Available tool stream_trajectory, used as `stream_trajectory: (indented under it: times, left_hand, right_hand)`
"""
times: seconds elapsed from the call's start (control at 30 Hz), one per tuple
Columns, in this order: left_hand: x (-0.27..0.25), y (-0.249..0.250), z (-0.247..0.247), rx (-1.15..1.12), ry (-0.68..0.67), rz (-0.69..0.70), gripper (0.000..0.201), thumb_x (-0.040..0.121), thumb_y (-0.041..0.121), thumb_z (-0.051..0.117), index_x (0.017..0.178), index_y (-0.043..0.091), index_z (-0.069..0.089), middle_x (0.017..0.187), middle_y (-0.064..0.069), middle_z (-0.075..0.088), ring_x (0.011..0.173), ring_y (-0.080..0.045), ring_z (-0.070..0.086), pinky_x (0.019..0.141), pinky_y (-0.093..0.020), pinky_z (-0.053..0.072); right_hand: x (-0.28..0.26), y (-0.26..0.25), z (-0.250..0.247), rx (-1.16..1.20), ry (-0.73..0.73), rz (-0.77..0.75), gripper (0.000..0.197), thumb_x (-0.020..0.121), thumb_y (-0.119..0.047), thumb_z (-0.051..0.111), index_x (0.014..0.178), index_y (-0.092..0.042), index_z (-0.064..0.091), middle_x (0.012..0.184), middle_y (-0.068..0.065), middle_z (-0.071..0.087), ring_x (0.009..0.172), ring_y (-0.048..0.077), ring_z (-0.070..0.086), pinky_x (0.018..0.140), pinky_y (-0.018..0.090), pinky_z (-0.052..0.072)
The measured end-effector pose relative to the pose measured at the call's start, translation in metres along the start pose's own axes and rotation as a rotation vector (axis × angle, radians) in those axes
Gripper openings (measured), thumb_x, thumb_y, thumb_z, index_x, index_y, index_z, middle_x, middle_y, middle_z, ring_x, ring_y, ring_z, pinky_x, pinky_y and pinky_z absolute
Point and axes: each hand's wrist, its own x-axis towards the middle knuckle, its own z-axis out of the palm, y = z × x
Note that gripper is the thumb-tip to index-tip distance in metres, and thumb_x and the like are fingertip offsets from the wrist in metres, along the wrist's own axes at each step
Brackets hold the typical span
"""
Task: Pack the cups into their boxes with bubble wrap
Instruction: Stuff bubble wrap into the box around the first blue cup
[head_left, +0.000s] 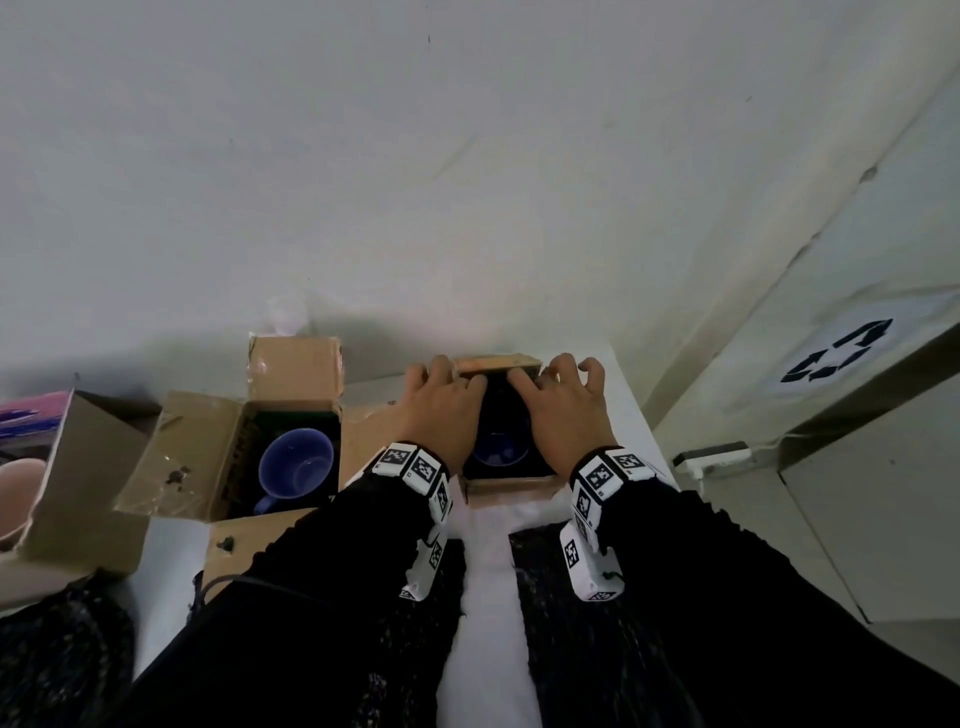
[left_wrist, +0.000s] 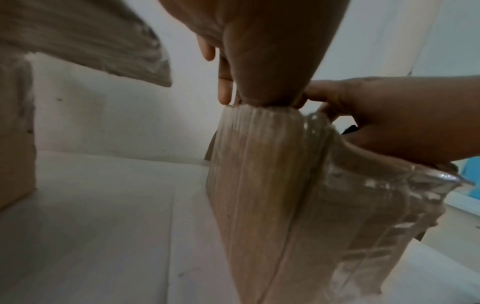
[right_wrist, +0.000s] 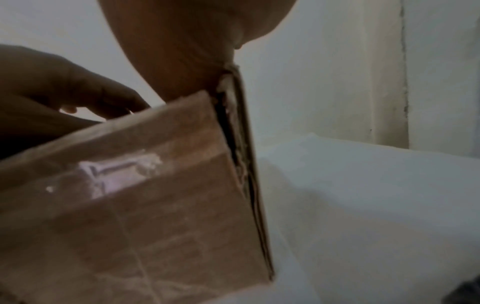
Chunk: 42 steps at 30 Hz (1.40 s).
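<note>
A small brown cardboard box (head_left: 511, 486) stands open on the white table (head_left: 488, 571) at the centre. A dark blue cup (head_left: 496, 452) sits deep inside it. My left hand (head_left: 441, 410) grips the box's left wall, fingers curled over the far rim. My right hand (head_left: 563, 408) grips the right wall the same way. In the left wrist view my left hand (left_wrist: 272, 51) presses its thumb on the top edge of the box (left_wrist: 259, 185), which carries shiny clear tape. In the right wrist view my right hand (right_wrist: 182, 51) sits on the corner of the box (right_wrist: 130, 205).
A second open box (head_left: 208, 457) to the left holds a blue cup (head_left: 296, 465). At the far left a third box (head_left: 88, 467) holds a pink cup (head_left: 15, 499). The wall is just behind. A grey bin with a recycling mark (head_left: 836, 353) stands on the right.
</note>
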Motion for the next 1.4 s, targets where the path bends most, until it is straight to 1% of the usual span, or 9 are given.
stream_trajectory:
  times: [0.2,0.43,0.67,0.8,0.9,1.0,1.1,1.27,1.4]
  left_hand:
    - [-0.004,0.008,0.004,-0.014,-0.118,-0.038,0.045,0.085,0.047,0.036,0.099,0.018,0.068,0.127,-0.006,0.052,0.122,-0.031,0.033,0.101,-0.052,0.019]
    - [-0.001,0.002,0.006,-0.066,-0.096,-0.034,0.045,0.082,0.028,0.04,0.127,0.025,0.042,0.115,0.0,0.063,0.119,-0.032,0.039,0.105,-0.058,0.011]
    - [0.004,0.004,0.001,-0.015,-0.247,-0.035,0.031,0.088,0.033,0.041,0.106,0.027,0.066,0.132,-0.003,0.045,0.127,-0.032,0.029,0.109,-0.059,0.01]
    - [-0.003,0.007,-0.007,-0.044,-0.098,-0.152,0.026,0.076,0.024,0.055,0.101,0.03,0.062,0.119,0.001,0.049,0.114,-0.028,0.037,0.099,-0.049,0.021]
    - [-0.004,0.007,-0.01,-0.043,-0.056,-0.166,0.024,0.075,0.018,0.056,0.096,0.028,0.058,0.111,0.005,0.058,0.112,-0.027,0.038,0.093,-0.046,0.022]
    - [-0.006,0.006,-0.014,0.033,-0.08,-0.082,0.013,0.082,0.025,0.051,0.088,0.026,0.063,0.1,0.008,0.064,0.117,-0.028,0.037,0.099,-0.051,0.017]
    - [-0.009,0.007,-0.015,0.086,-0.1,0.004,0.029,0.087,0.036,0.042,0.081,0.024,0.067,0.096,0.007,0.065,0.123,-0.028,0.034,0.107,-0.056,0.012]
    - [-0.021,0.004,-0.009,0.107,-0.084,0.03,0.041,0.09,0.045,0.038,0.097,0.022,0.072,0.143,-0.006,0.037,0.137,-0.031,0.02,0.109,-0.057,0.005]
    - [-0.021,-0.005,-0.004,0.047,-0.151,0.057,0.049,0.094,0.049,0.029,0.106,0.024,0.07,0.151,-0.008,0.025,0.142,-0.031,0.012,0.11,-0.059,0.001]
  right_hand:
    - [-0.001,-0.002,0.011,-0.01,-0.198,0.023,0.03,0.074,-0.029,0.04,0.081,-0.019,0.068,0.085,-0.003,0.065,0.117,0.027,0.044,0.107,0.053,0.009]
    - [0.002,0.0,0.002,0.023,-0.311,-0.034,0.047,0.078,-0.04,0.032,0.12,-0.03,0.053,0.094,-0.006,0.07,0.139,0.028,0.023,0.105,0.061,-0.027]
    - [0.012,0.0,0.0,0.004,-0.379,-0.027,0.048,0.08,-0.05,0.035,0.107,-0.027,0.068,0.126,0.005,0.053,0.137,0.031,0.019,0.103,0.063,-0.027]
    - [-0.003,0.008,-0.003,0.092,-0.227,-0.001,0.051,0.054,-0.041,0.05,0.101,-0.024,0.059,0.114,0.004,0.046,0.122,0.033,0.032,0.11,0.061,-0.006]
    - [-0.012,0.013,0.0,0.046,-0.058,0.001,0.043,0.048,-0.029,0.06,0.09,-0.021,0.054,0.1,0.002,0.055,0.105,0.031,0.044,0.099,0.051,0.02]
    - [-0.012,0.013,0.002,-0.026,0.006,-0.004,0.03,0.055,-0.016,0.065,0.082,-0.022,0.053,0.089,-0.003,0.061,0.101,0.028,0.048,0.092,0.047,0.023]
    - [-0.014,0.012,0.005,-0.094,-0.026,-0.034,0.016,0.066,-0.015,0.06,0.079,-0.024,0.061,0.097,-0.001,0.063,0.111,0.028,0.047,0.102,0.051,0.016]
    - [-0.024,0.013,0.005,-0.131,-0.067,-0.07,0.023,0.073,-0.035,0.05,0.072,-0.023,0.07,0.117,0.004,0.061,0.115,0.027,0.044,0.103,0.052,0.016]
    - [-0.029,0.014,0.01,-0.109,-0.105,-0.057,0.025,0.071,-0.033,0.05,0.068,-0.022,0.072,0.135,0.006,0.049,0.112,0.03,0.04,0.097,0.051,0.021]
